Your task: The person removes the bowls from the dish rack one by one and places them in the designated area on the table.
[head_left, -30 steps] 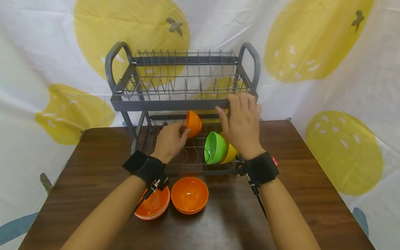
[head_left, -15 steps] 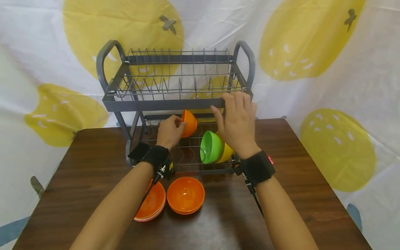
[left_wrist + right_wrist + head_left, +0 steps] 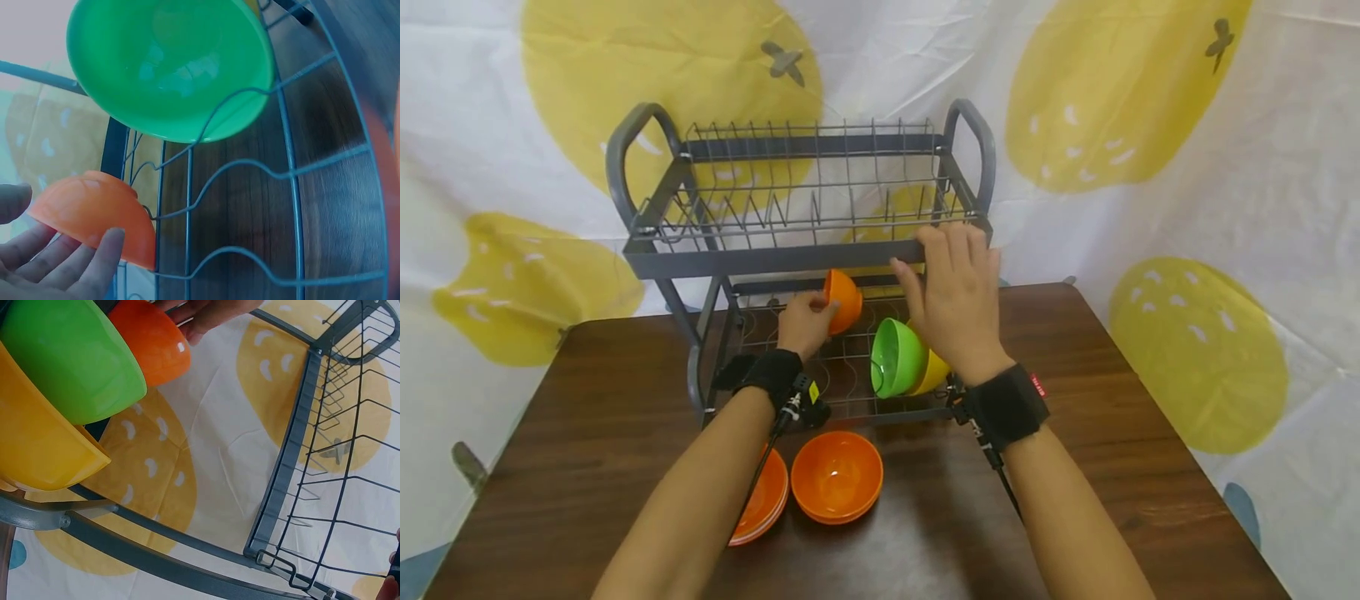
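Observation:
On the lower tier of a grey two-tier dish rack (image 3: 775, 260), a small orange bowl (image 3: 844, 302) stands tilted on its side. My left hand (image 3: 805, 323) touches it at the open side; in the left wrist view the fingers lie fairly straight against the bowl (image 3: 100, 212) and the thumb stays apart. My right hand (image 3: 958, 304) grips the rack's upper front bar near its right end. Below that hand, a green bowl (image 3: 898, 358) nests against a yellow bowl (image 3: 934, 373), both on their sides; the right hand partly hides the yellow one.
On the brown table (image 3: 1112, 433) before the rack sit stacked orange bowls (image 3: 837, 475). Left of them, another orange stack (image 3: 767, 500) is partly hidden by my left forearm. A lemon-patterned cloth (image 3: 880, 50) hangs behind the rack.
My left hand has come in closer against the small orange bowl, which keeps its place on the rack. My right hand stays on the upper bar. The head view has shifted a little.

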A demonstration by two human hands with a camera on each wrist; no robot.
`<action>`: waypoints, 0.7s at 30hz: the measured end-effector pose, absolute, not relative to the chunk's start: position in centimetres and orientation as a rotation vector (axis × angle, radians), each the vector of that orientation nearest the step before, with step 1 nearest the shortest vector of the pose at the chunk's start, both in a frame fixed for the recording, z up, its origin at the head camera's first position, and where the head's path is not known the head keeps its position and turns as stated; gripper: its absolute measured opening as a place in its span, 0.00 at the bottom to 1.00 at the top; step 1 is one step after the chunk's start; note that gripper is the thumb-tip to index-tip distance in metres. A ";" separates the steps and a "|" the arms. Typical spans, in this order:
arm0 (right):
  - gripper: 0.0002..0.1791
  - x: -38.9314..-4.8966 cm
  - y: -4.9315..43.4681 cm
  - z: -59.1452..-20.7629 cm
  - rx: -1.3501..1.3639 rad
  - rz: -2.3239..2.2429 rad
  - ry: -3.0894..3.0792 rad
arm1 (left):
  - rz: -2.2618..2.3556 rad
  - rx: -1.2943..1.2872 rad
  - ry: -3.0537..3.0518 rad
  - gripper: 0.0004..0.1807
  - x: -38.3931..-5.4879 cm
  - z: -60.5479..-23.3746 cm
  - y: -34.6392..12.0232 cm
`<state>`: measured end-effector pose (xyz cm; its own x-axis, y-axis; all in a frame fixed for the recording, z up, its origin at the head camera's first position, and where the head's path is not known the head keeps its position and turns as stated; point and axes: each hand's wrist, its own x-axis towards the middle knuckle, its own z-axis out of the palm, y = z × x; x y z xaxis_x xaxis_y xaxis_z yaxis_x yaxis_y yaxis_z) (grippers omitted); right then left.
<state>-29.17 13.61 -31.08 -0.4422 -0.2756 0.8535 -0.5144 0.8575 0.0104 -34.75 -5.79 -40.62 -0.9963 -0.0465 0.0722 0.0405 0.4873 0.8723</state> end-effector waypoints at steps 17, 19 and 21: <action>0.20 -28.9 13.6 -31.0 0.561 0.280 -2.058 | -1.871 0.041 -2.499 0.18 -35.8 -42.0 -5.9; 0.20 -29.0 13.6 -31.0 0.562 0.283 -2.056 | -1.891 0.067 -2.479 0.18 -35.7 -41.7 -5.8; 0.20 -29.0 13.6 -31.1 0.562 0.287 -2.055 | -1.912 0.090 -2.454 0.18 -35.6 -41.4 -5.7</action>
